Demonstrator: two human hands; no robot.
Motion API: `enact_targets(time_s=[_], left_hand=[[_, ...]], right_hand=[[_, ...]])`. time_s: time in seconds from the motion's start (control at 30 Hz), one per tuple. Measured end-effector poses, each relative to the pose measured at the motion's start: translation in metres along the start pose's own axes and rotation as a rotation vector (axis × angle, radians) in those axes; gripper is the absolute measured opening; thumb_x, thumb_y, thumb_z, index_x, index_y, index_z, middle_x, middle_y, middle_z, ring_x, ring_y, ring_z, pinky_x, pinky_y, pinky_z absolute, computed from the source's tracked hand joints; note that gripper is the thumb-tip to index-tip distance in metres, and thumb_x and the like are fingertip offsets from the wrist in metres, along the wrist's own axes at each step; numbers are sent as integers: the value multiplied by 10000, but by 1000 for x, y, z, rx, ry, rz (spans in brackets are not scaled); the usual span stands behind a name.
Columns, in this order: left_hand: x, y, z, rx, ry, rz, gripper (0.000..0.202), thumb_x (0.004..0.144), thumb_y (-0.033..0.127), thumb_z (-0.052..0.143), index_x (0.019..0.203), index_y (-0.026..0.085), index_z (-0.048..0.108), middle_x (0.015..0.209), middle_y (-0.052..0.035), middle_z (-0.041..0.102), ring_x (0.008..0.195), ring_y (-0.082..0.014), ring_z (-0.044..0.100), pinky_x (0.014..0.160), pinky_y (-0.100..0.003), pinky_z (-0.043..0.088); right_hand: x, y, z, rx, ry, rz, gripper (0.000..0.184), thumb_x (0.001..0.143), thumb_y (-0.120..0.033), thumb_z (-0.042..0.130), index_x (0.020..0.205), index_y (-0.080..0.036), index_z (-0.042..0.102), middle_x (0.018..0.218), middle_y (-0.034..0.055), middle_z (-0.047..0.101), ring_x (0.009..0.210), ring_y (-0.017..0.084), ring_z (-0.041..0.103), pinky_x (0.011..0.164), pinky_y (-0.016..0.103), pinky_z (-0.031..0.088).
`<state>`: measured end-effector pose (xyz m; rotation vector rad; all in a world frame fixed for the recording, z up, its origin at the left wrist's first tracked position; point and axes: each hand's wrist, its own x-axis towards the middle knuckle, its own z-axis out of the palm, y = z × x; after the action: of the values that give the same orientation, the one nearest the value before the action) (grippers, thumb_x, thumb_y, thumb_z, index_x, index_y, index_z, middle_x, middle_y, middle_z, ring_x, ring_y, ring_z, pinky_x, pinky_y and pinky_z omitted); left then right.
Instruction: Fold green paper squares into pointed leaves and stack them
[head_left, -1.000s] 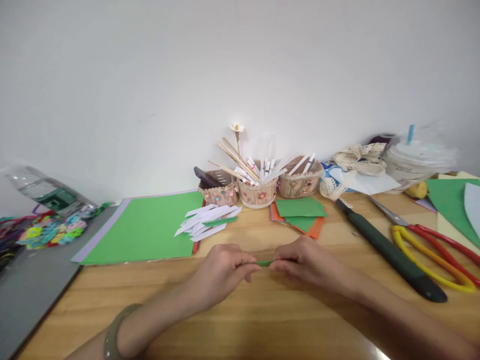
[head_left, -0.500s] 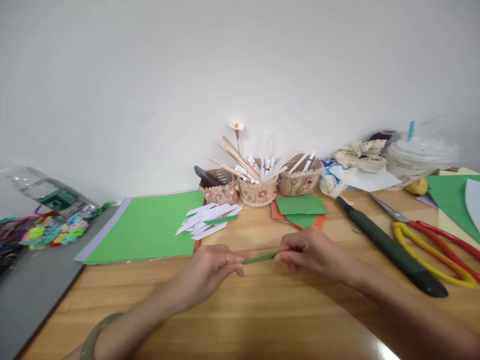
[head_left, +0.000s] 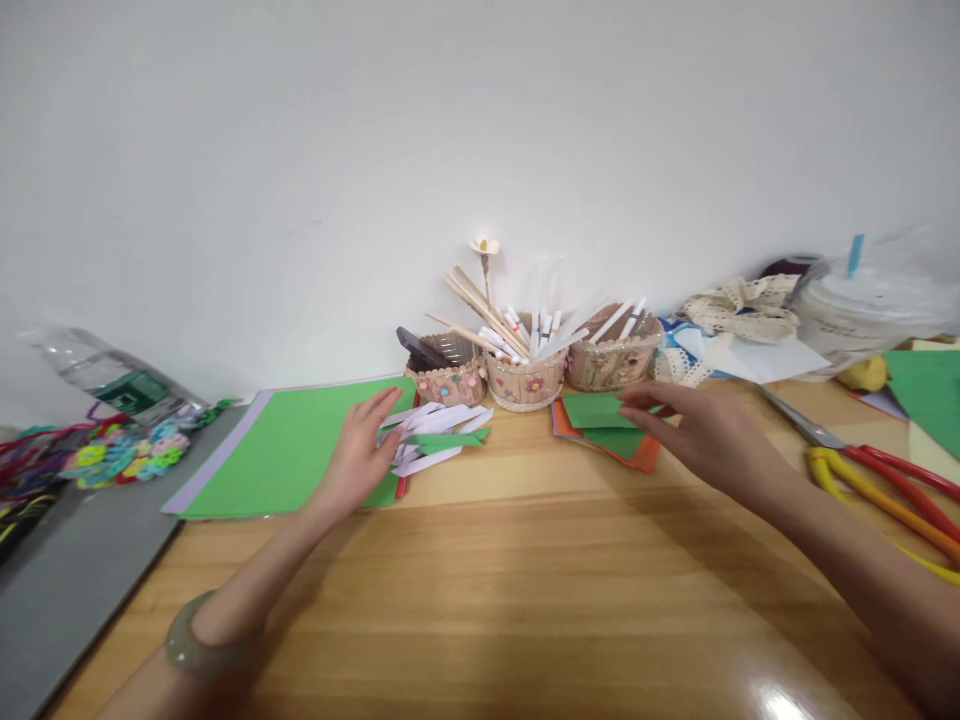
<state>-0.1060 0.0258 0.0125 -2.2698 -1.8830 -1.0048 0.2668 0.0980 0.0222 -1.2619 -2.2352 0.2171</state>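
Observation:
My left hand (head_left: 361,445) is open, its fingers stretched out at the left edge of a pile of folded white paper strips (head_left: 442,420). Green folded strips (head_left: 450,439) lie on top of that pile. My right hand (head_left: 686,425) reaches over the right end of a small stack of green paper pieces (head_left: 596,410), thumb and fingers a little apart. Whether its fingertips touch the top piece I cannot tell. Orange paper (head_left: 643,457) shows beneath the green pieces.
Behind stand woven baskets (head_left: 527,385) with markers and wooden sticks. Large green sheets (head_left: 292,440) lie left, near a plastic bottle (head_left: 127,385). On the right are scissors (head_left: 862,455), lace ribbon (head_left: 742,305) and a lidded cup (head_left: 862,305). My right forearm hides the dark-green-handled tool.
The green folded strip held between both hands now lies on the strip pile, and both hands have let go. My left hand moved left and forward, my right hand forward to the green stack.

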Motion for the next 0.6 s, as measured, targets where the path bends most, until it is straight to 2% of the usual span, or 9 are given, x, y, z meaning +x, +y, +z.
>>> enact_targets(time_s=[0.07, 0.13, 0.2, 0.27, 0.37, 0.43, 0.53, 0.6], left_hand=[[0, 5, -1, -14, 55, -11, 375, 875, 247, 425, 1231, 169, 517, 1270, -113, 512, 1183, -261, 446, 1002, -473, 341], [0, 17, -2, -39, 85, 7, 316, 887, 226, 411, 1164, 197, 561, 1231, -84, 538, 1159, -227, 470, 1002, -435, 353], [0, 32, -1, -96, 80, 74, 260, 895, 199, 418, 1063, 200, 617, 1165, -74, 581, 1104, -214, 504, 967, -415, 384], [0, 46, 4, -188, 44, 175, 252, 900, 156, 415, 994, 205, 643, 1089, -65, 621, 1039, -202, 539, 917, -395, 416], [0, 62, 14, -288, 3, 249, 251, 886, 107, 436, 964, 201, 655, 1050, -66, 640, 1021, -196, 550, 897, -382, 427], [1, 70, 21, -340, -67, 290, 261, 880, 78, 430, 955, 188, 655, 989, -65, 657, 958, -179, 575, 863, -356, 450], [1, 83, 28, -354, -86, 375, 257, 887, 72, 419, 985, 170, 635, 971, -74, 663, 939, -174, 583, 858, -350, 465], [0, 93, 30, -315, -34, 414, 253, 899, 89, 422, 1065, 166, 596, 1038, -88, 646, 986, -178, 572, 867, -348, 471]], right_hand=[[1, 5, 5, -14, -43, -69, 345, 785, -393, 543, 1051, -193, 635, 1090, 107, 657, 978, 292, 605, 808, 424, 467], [0, 10, 12, -30, -91, -138, 420, 744, -378, 586, 1111, -176, 622, 1213, 123, 597, 1115, 317, 535, 912, 458, 422], [0, 15, 17, -50, -128, -167, 386, 769, -337, 562, 1114, -177, 627, 1179, 116, 622, 1070, 304, 571, 891, 452, 446], [-1, 18, 21, -83, -138, -161, 315, 825, -300, 501, 1081, -192, 648, 1071, 95, 676, 941, 286, 633, 797, 427, 494], [-2, 20, 23, -156, -102, -136, 273, 873, -289, 444, 979, -219, 686, 934, 73, 710, 802, 275, 660, 675, 389, 508], [-2, 18, 21, -206, -61, -136, 288, 887, -283, 414, 914, -219, 694, 878, 81, 709, 764, 274, 657, 638, 384, 501], [-5, 4, 14, -257, 5, -175, 321, 907, -273, 370, 900, -187, 679, 890, 111, 698, 813, 275, 645, 681, 404, 495], [-12, -13, 9, -265, 46, -229, 288, 908, -267, 393, 939, -179, 664, 945, 110, 694, 903, 258, 632, 767, 395, 486]])
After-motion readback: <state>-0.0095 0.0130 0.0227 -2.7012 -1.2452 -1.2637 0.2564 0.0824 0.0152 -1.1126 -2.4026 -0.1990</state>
